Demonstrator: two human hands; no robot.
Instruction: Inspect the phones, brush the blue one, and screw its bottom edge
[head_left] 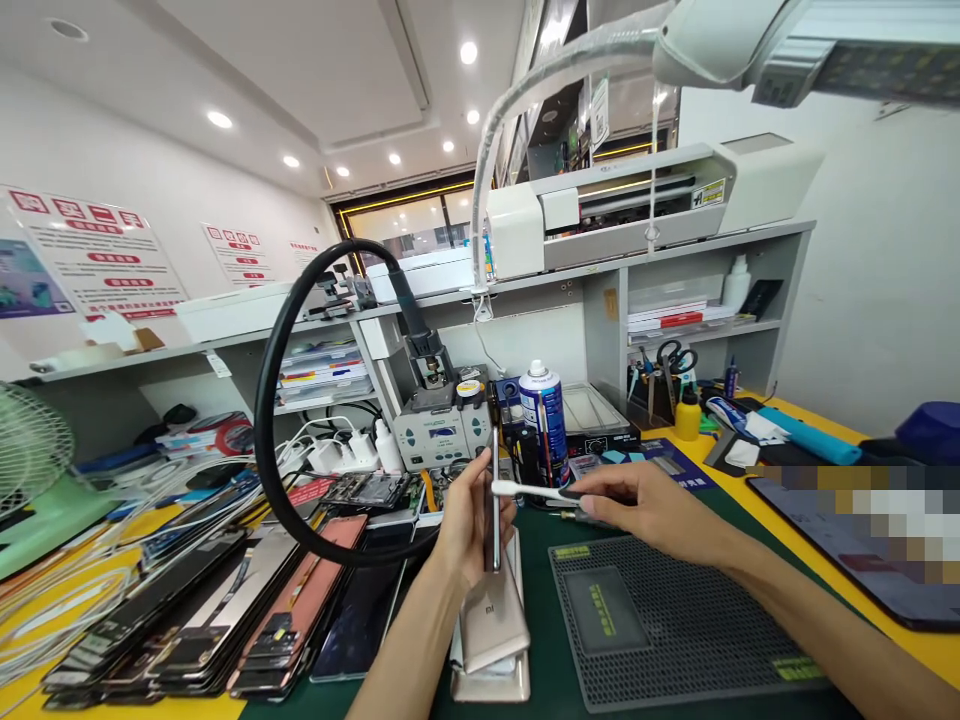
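Observation:
My left hand (465, 520) is closed around a phone (493, 535), held upright with its narrow edge facing me. A white toothbrush (536, 491) with a dark grip is pinched in my right hand (634, 508). Its head reaches the edge of the phone; the bristles cannot be made out. Below my left hand lies a gold phone back cover (491, 625) with a "mi" logo, on top of another gold-coloured piece. A grey perforated mat (675, 620) lies under my right forearm.
Stacked phone screens (292, 610) and white cables (67, 610) spread over the left side. A hot-air station (442, 435) with a looping black hose (270, 400) stands behind, beside a blue spray can (543, 415). A large tablet-like device (810, 540) lies at right. A lamp arm (480, 190) hangs overhead.

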